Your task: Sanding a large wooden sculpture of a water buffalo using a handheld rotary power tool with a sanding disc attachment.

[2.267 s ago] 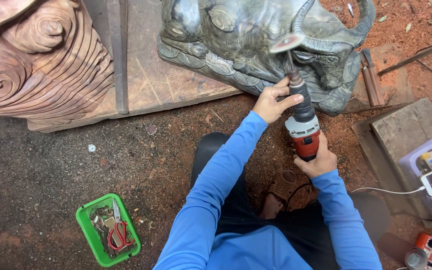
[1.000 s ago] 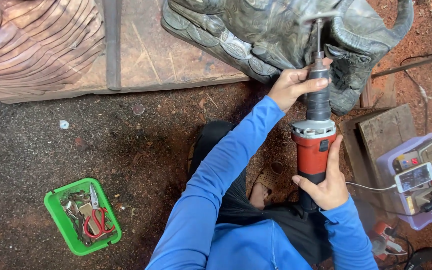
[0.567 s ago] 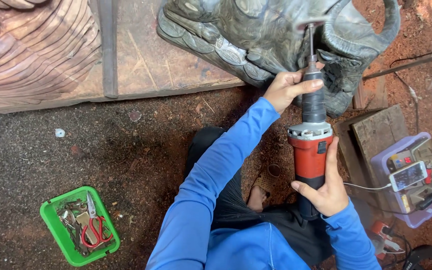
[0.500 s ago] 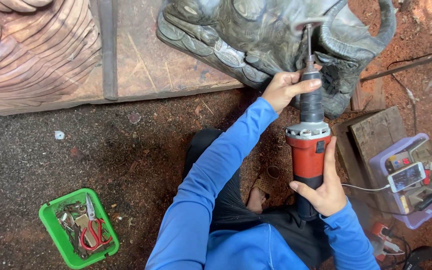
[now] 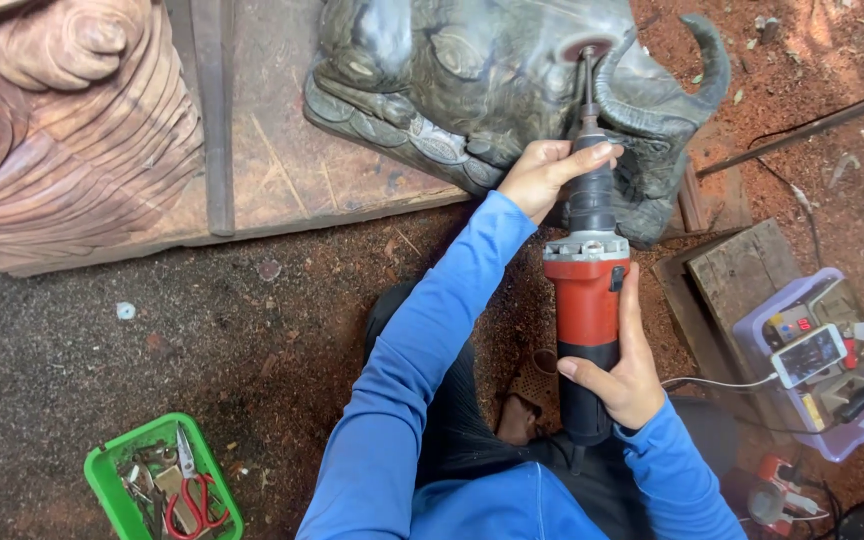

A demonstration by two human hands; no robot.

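1. Reddish-brown dirt ground [image 5: 202, 330] fills the lower part of the view, scattered with chips and dust, and a worn wooden board [image 5: 282, 160] lies across the top.
2. At far left on the board sits a pale brown wood carving [image 5: 62, 130] with spiral and ribbed lines.
3. Low at left on the dirt stands a green tray [image 5: 102, 480] holding red-handled scissors [image 5: 192, 495] and small metal bits.
4. At top centre rests a dark carved buffalo figure [image 5: 472, 80] with a curved horn [image 5: 682, 90], its base partly on the board.
5. The grinder [image 5: 588, 300] is a long hand tool standing nearly upright in the view: black rear grip, red middle body, silver collar, black neck, then a thin shaft ending in a small round reddish disc [image 5: 586, 48].
6. That disc touches the buffalo figure just beside the horn's root.
7. The left hand [image 5: 550, 175], in a blue sleeve, has its fingers [image 5: 592, 155] closed around the black neck, just above the silver collar.
8. The right hand [image 5: 624, 370] grips lower down; its fingers [image 5: 582, 372] wrap the black rear grip, with the thumb lying along the red body.
9. So the grinder runs between both hands, front end up toward the figure, rear end near the person's lap.
10. At right lies a wooden block [image 5: 742, 275], and just beside it a pale purple box [image 5: 832, 370] holding a phone [image 5: 808, 354] with a white cable.
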